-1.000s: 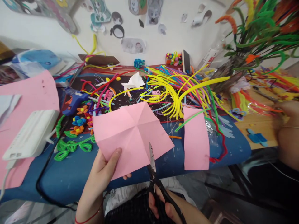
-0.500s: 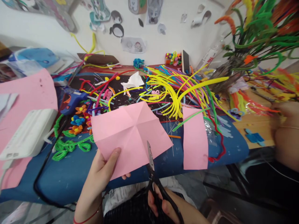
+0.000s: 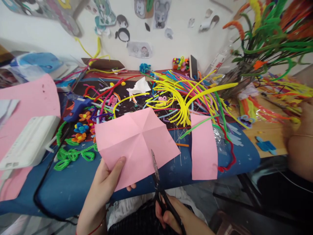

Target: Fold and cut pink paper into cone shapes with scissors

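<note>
A pink sheet of paper (image 3: 137,140), creased with lines that meet near its middle, is held up over the table's front edge. My left hand (image 3: 110,176) pinches its lower left corner, thumb on top and fingers underneath. In my right hand (image 3: 171,212) are black-handled scissors (image 3: 156,173), my fingers through the handle loops. One blade lies over the paper's lower edge, pointing up toward the creases; the other blade is hidden, apparently behind the sheet. To the right, a separate pink paper strip (image 3: 204,150) hangs at the table edge, with a green pipe cleaner across its top.
Yellow and mixed pipe cleaners (image 3: 181,101) pile up at the back. On the left are a blue glue gun (image 3: 77,107), pipe-cleaner flowers (image 3: 80,127), a white power strip (image 3: 30,140) and a black cord (image 3: 41,186). Another person's arm (image 3: 300,140) is at far right.
The scissors have shifted slightly left and tilted a little more leftward against the paper. My left hand and the sheet are nearly unmoved. The other person's hand at right has moved up a little.
</note>
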A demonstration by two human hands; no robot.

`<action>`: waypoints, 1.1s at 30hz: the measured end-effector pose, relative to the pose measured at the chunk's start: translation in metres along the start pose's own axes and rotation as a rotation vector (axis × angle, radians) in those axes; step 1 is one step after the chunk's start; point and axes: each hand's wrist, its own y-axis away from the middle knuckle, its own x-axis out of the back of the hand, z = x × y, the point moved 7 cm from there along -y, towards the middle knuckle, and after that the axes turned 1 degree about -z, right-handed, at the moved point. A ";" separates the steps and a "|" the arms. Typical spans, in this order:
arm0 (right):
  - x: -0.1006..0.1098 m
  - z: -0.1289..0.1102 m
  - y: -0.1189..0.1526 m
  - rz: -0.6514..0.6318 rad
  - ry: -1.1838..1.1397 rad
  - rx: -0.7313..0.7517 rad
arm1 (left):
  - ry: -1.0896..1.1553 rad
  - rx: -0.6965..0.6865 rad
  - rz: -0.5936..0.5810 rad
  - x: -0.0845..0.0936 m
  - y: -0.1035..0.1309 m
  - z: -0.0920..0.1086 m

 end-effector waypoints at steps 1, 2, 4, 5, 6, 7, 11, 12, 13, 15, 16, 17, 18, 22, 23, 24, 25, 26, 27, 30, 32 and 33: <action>0.000 -0.001 0.000 0.001 -0.003 0.011 | 0.006 0.005 0.004 0.000 0.000 -0.001; 0.000 -0.003 0.000 0.000 -0.011 0.022 | 0.015 0.012 0.009 0.001 0.000 -0.001; 0.000 -0.004 0.000 0.006 -0.034 0.026 | 0.032 0.026 0.020 0.002 0.000 -0.003; 0.000 -0.003 0.000 0.008 -0.050 0.019 | 0.039 0.030 0.024 0.002 0.000 -0.004; 0.000 -0.002 0.000 0.003 -0.067 0.008 | 0.045 0.031 0.027 0.003 0.001 -0.004; -0.001 -0.001 0.000 0.005 -0.079 -0.003 | 0.047 0.033 0.029 0.004 0.001 -0.005; -0.002 -0.001 0.000 -0.008 -0.091 -0.048 | 0.042 0.038 0.032 0.005 0.002 -0.006; -0.002 -0.001 0.001 -0.006 -0.093 -0.059 | 0.039 0.036 0.031 0.005 0.003 -0.005; -0.002 -0.002 0.002 -0.005 -0.096 -0.069 | 0.034 0.033 0.029 0.004 0.003 -0.004; -0.001 -0.002 0.004 -0.002 -0.107 -0.090 | 0.015 0.022 0.022 0.003 0.003 -0.002; 0.000 -0.002 0.005 0.003 -0.111 -0.099 | 0.004 0.017 0.017 0.003 0.004 -0.001; 0.000 -0.001 0.005 0.001 -0.113 -0.105 | -0.006 0.014 0.011 0.002 0.004 -0.001; -0.001 0.000 0.006 -0.005 -0.114 -0.108 | -0.014 0.010 0.004 0.001 0.004 0.000; -0.003 0.010 0.005 0.013 -0.108 -0.122 | -0.025 0.012 -0.009 0.005 0.002 -0.004; -0.004 0.012 0.005 0.026 -0.104 -0.131 | -0.022 0.015 -0.019 0.006 0.000 -0.006; -0.004 0.015 0.005 0.042 -0.099 -0.139 | -0.020 0.019 -0.034 0.007 -0.001 -0.008; -0.004 0.016 0.004 0.057 -0.095 -0.143 | -0.018 0.026 -0.053 0.007 -0.002 -0.010; -0.003 0.016 0.004 0.067 -0.092 -0.143 | -0.019 0.031 -0.073 0.007 -0.002 -0.012; -0.003 0.016 0.003 0.073 -0.091 -0.142 | -0.021 0.034 -0.083 0.008 -0.003 -0.013; -0.004 0.012 0.001 0.035 -0.084 -0.159 | -0.031 0.042 -0.082 0.008 -0.001 -0.014; -0.005 0.010 0.002 0.013 -0.066 -0.188 | -0.029 0.041 -0.065 0.007 0.000 -0.013; -0.004 0.009 0.003 0.020 -0.057 -0.202 | -0.030 0.039 -0.056 0.007 0.001 -0.012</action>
